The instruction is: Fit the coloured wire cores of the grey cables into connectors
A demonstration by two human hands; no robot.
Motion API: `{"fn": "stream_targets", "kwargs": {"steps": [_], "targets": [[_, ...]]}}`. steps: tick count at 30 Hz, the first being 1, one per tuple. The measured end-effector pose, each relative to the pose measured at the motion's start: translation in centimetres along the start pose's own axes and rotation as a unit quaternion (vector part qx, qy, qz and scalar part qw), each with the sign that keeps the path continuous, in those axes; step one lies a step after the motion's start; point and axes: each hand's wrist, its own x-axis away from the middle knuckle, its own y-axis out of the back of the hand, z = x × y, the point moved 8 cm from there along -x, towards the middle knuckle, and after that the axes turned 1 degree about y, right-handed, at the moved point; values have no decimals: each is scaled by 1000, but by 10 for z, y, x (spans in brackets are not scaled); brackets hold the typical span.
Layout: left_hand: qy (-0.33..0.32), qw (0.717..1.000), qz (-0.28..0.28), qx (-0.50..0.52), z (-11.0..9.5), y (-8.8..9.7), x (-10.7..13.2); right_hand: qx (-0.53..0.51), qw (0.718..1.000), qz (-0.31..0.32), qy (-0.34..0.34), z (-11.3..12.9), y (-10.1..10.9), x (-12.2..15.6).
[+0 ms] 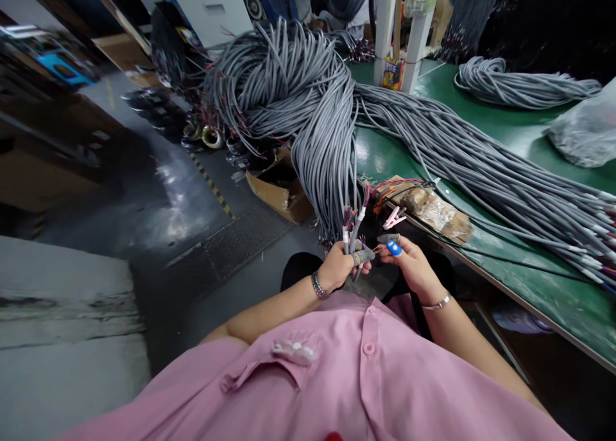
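My left hand point(342, 264) is closed around several grey cables point(353, 241), whose stripped ends fan out into thin coloured wires point(350, 217) above the fist. Grey fabric covers its thumb. Just to the right, my right hand point(407, 260) pinches fine wires point(377, 251) that run from the left hand's cables. A blue cover point(394, 248) sits on the right thumb, and grey fabric wraps a finger beside it. Above the right hand, a pink clip point(394, 218) is at the table's edge, next to a cardboard piece wrapped in clear tape point(428, 210).
A big coil of grey cables point(283, 75) droops over the left end of the green table point(534, 268). More cables point(471, 158) stretch along the tabletop to the right. An open cardboard box point(279, 187) stands on the floor. A plastic bag point(587, 129) lies far right.
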Motion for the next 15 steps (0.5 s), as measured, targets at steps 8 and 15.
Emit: {"fn": "stream_targets", "kwargs": {"steps": [8, 15], "targets": [[-13, 1000, 20, -7, -3, -3, 1, -39, 999, 15, 4, 3, -26, 3], [-7, 1000, 15, -3, 1, 1, 0, -21, 1000, 14, 13, 2, -29, -7]]}}
